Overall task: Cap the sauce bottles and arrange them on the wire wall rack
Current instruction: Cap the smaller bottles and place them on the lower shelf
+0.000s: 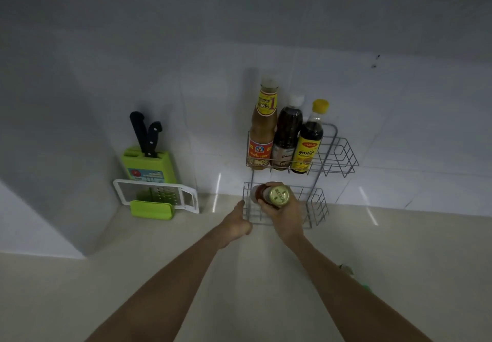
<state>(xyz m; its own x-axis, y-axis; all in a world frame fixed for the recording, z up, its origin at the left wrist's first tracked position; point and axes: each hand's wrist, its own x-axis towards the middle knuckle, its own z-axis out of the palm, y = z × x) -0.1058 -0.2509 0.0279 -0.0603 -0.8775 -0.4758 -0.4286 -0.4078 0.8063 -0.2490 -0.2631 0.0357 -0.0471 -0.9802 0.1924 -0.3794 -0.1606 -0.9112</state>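
Note:
A two-tier wire wall rack (pixel 342 155) hangs on the white tiled wall. Its upper basket holds three capped bottles: a tan sauce bottle (pixel 263 128), a dark bottle with a white cap (pixel 287 134) and a dark bottle with a yellow cap (pixel 308 142). My right hand (pixel 285 216) grips a red sauce bottle with a gold cap (pixel 278 195), seen from above, over the lower basket (pixel 316 208). My left hand (pixel 237 224) rests at the lower basket's left front corner, fingers curled against the wire.
A green knife block (pixel 147 162) with two black-handled knives stands at the left by the wall corner. A white grater (pixel 157 195) and a green holder (pixel 151 209) lie before it. The beige countertop (pixel 133 275) spreads below.

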